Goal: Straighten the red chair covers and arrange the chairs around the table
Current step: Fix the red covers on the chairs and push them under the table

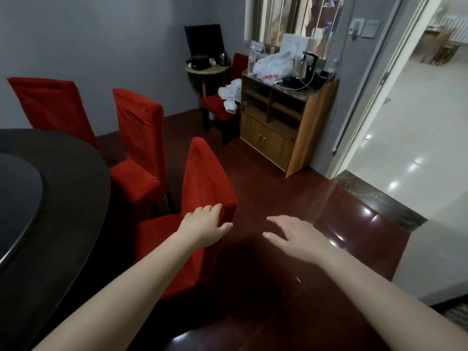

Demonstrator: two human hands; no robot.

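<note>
Three chairs in red covers stand along the right side of a dark round table (76, 188). The nearest chair (205, 183) has its back toward me. My left hand (205, 226) grips the near top corner of its backrest, fingers on top and thumb on the side of the red cover. My right hand (296, 236) hovers to the right of that chair over the floor, fingers straight and spread, holding nothing. The middle chair (141, 148) and the far chair (50, 107) stand further along the table's edge.
A fourth red chair (220, 107) with white cloth on its seat stands beside a wooden cabinet (276, 127) cluttered with bags and bottles. A small round side table (207, 69) is in the corner. Glossy dark red floor (291, 287) lies ahead; a doorway (405, 122) opens at right.
</note>
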